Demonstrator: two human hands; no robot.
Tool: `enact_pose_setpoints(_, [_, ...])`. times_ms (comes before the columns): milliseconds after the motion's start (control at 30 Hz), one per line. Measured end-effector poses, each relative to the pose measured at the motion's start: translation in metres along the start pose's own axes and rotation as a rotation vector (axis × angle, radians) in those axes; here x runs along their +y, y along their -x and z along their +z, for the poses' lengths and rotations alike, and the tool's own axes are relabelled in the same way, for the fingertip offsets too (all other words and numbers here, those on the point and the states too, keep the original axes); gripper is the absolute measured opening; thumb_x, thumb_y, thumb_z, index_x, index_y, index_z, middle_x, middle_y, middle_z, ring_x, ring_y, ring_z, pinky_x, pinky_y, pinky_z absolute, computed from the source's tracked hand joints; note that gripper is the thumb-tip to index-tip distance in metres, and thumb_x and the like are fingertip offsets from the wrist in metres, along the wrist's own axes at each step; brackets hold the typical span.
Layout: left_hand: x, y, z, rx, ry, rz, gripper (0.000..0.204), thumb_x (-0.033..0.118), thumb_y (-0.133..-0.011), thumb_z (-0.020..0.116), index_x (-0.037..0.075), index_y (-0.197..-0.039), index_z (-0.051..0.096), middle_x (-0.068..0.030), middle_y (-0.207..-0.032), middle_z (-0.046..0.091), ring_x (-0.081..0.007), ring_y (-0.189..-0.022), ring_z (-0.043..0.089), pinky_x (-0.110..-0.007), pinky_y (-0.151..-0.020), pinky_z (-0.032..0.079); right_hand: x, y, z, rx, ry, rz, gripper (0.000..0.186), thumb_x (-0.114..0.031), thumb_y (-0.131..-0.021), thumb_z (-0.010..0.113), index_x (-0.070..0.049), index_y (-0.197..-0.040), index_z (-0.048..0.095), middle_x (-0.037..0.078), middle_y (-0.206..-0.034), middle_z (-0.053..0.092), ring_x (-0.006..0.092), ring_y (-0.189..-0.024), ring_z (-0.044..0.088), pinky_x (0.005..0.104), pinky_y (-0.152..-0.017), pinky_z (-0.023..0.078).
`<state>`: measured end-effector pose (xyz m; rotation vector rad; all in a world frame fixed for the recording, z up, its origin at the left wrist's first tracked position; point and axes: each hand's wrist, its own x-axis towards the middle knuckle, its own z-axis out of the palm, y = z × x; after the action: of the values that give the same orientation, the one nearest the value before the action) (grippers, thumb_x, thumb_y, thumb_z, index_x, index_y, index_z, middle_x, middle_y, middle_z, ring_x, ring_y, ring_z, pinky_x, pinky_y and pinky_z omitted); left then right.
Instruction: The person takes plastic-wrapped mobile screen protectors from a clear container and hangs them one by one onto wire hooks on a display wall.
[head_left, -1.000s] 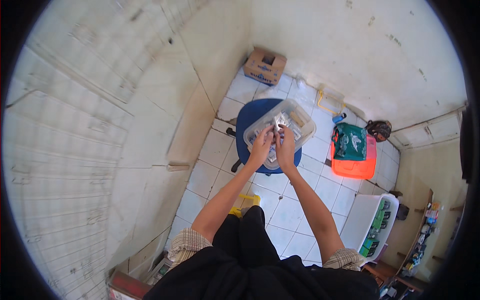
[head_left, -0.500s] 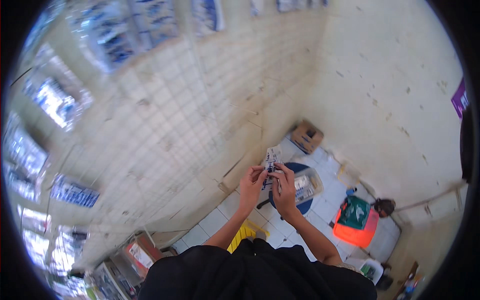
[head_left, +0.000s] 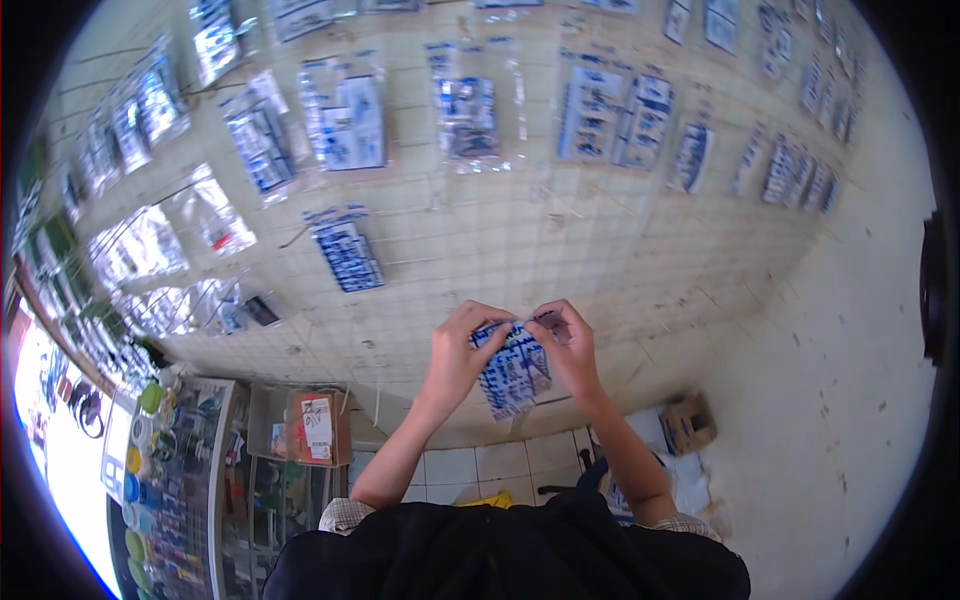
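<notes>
Between my two hands is a blue-and-white printed packet [head_left: 513,376], hanging down from its upper edge. My left hand [head_left: 462,352] pinches the upper left of it between thumb and fingers. The upper right corner is pinched by my right hand [head_left: 568,352], with the thumb across the front and the fingers curled behind. Whatever is inside the packet cannot be made out. Beyond my hands, a similar blue-and-white packet [head_left: 347,252] hangs on the wire grid wall rack [head_left: 470,260].
Rows of clear bags [head_left: 467,115] hang along the rack. At the lower left stand a glass-fronted display cabinet [head_left: 228,430] and an orange-brown carton [head_left: 318,428]. A cardboard box [head_left: 690,425] sits on the tiled floor [head_left: 500,462] near the right wall [head_left: 800,400].
The view has swung up and left, bringing in the hanging bags and the cabinet. My hands have moved apart, and the packet now hangs spread between them.
</notes>
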<state>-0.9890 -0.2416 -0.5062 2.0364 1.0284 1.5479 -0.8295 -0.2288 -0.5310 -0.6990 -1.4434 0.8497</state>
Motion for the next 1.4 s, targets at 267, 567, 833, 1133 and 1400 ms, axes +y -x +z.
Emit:
enact_pose_setpoints(267, [0.012,-0.031,-0.060,0.498,0.266,-0.070,0.022,0.002,-0.072,0.067,-0.002,-0.091,0.057,-0.0073,-0.082,0.063,-0.0091,-0.078,0.057,-0.022,-0.072,0.043,-0.035,-0.053,0.090,0.081,-0.197,-0.091,0.012,-0.006,-0.080,0.062,-0.002,-0.084,0.052,0.000,-0.075,0.054,0.0040,-0.071,0.049,0.0190,-0.065,0.040])
enact_pose_setpoints(567, [0.009,-0.083,-0.062,0.522,0.454,-0.024,0.024,0.005,-0.073,0.068,0.001,-0.094,0.056,-0.0042,-0.081,0.062,-0.0062,-0.073,0.056,-0.018,-0.066,0.042,-0.049,-0.100,0.098,0.231,-0.080,-0.252,0.018,-0.013,-0.080,0.063,-0.002,-0.077,0.049,-0.001,-0.067,0.051,0.0038,-0.062,0.045,0.0190,-0.056,0.037])
enact_pose_setpoints(833, [0.001,-0.085,-0.062,0.496,0.475,-0.126,0.030,0.005,-0.072,0.069,0.003,-0.097,0.052,-0.0053,-0.079,0.063,-0.0069,-0.066,0.057,-0.018,-0.058,0.043,-0.044,-0.105,0.096,0.225,-0.014,-0.173,0.020,-0.013,-0.080,0.062,-0.002,-0.073,0.047,-0.001,-0.061,0.049,0.0035,-0.057,0.041,0.0199,-0.051,0.035])
enact_pose_setpoints(1133, [-0.019,-0.096,-0.063,0.520,0.277,-0.120,0.025,0.007,-0.073,0.068,0.003,-0.093,0.053,-0.0054,-0.076,0.063,-0.0048,-0.065,0.055,-0.018,-0.054,0.041,-0.036,-0.116,0.098,0.256,0.104,-0.186,0.020,-0.011,-0.079,0.062,-0.001,-0.072,0.046,0.000,-0.059,0.049,0.0044,-0.056,0.043,0.0219,-0.051,0.036])
enact_pose_setpoints(1400, [-0.094,-0.118,-0.038,0.604,-0.168,0.067,0.010,0.000,-0.072,0.062,0.003,-0.081,0.059,-0.0060,-0.078,0.060,-0.0194,-0.070,0.056,-0.030,-0.065,0.043,0.049,-0.163,0.094,0.257,0.357,-0.249,0.021,-0.012,-0.076,0.064,0.001,-0.075,0.048,0.012,-0.068,0.056,0.0224,-0.061,0.054,0.0322,-0.058,0.042])
